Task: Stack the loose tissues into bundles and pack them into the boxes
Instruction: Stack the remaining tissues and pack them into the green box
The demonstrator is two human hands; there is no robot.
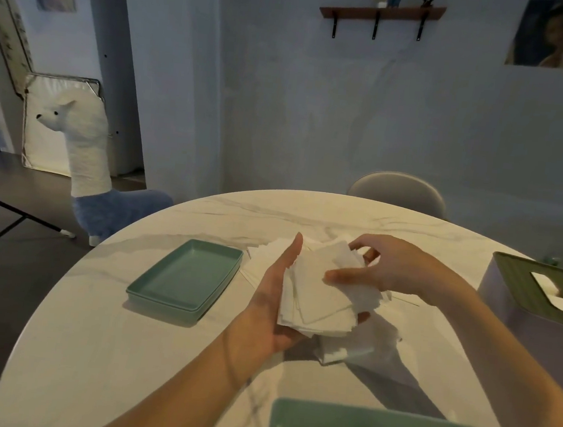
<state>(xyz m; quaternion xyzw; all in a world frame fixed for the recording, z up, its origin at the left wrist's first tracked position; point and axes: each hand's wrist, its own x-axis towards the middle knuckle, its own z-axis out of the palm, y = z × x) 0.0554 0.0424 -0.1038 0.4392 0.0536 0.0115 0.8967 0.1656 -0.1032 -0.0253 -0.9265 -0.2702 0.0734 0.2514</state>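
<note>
We see two bare forearms, no sleeves in view, no watch or rings visible on the left hand (pixel 273 302) or right hand (pixel 395 269).
</note>
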